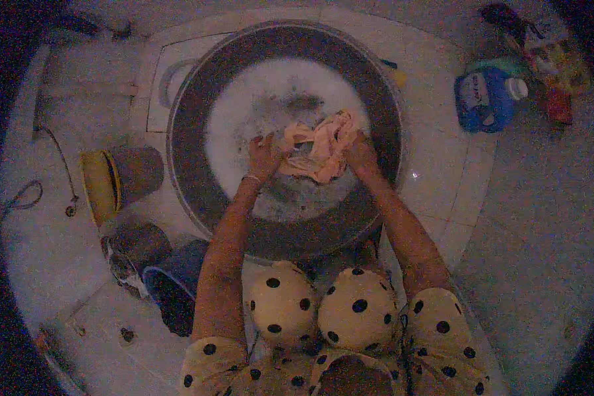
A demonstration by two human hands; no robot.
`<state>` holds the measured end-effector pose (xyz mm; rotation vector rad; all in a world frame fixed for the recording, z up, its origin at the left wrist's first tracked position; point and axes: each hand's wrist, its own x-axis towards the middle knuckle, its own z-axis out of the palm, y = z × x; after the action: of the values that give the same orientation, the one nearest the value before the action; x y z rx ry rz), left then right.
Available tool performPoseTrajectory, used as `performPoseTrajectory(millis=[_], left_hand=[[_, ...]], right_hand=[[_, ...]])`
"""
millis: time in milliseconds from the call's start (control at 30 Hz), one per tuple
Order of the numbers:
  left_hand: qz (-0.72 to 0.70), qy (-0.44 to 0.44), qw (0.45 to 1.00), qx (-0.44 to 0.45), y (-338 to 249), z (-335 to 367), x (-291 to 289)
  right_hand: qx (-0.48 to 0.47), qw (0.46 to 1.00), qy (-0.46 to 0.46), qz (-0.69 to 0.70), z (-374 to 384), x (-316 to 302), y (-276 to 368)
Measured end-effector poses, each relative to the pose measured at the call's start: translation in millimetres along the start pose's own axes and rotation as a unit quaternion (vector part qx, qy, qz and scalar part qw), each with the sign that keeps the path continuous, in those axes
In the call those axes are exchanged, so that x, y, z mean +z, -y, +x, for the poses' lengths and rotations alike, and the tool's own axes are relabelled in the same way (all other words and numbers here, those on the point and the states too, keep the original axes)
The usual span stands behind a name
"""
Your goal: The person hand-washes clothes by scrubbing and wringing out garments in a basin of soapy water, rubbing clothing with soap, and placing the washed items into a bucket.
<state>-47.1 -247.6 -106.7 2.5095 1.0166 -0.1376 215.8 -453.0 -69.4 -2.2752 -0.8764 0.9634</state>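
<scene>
1. Near the centre of the frame, the peach cloth (330, 153) lies between your two hands, bunched and spread mostly left to right, with no clear long axis.
2. Your right hand (359, 153) grips its right side; your left hand (265, 157) is curled at its left edge, though you cannot tell whether those fingers are closed on it.
3. Around both, the large round basin (190, 132) holds whitish, foamy liquid (234, 112) with greyish patches.
4. At lower left stands a blue bucket (187, 264), its contents too dark to tell; at upper right, a blue jug (483, 99) with a white cap.
</scene>
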Motion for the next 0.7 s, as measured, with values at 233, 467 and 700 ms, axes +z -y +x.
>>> performPoseTrajectory(millis=[233,467,700], left_hand=[[0.128,-0.050,0.988,0.066,-138.8,-24.1,34.6],[0.078,-0.045,0.990,0.105,-38.9,2.5,20.3],[0.178,-0.060,0.958,0.217,-117.1,-4.3,38.6]], right_hand=[[-0.149,0.949,0.025,-0.278,-26.0,19.0,34.4],[-0.092,0.980,-0.007,-0.174,5.6,17.8,12.6],[0.121,0.982,0.001,0.145,19.6,31.6,-76.0]])
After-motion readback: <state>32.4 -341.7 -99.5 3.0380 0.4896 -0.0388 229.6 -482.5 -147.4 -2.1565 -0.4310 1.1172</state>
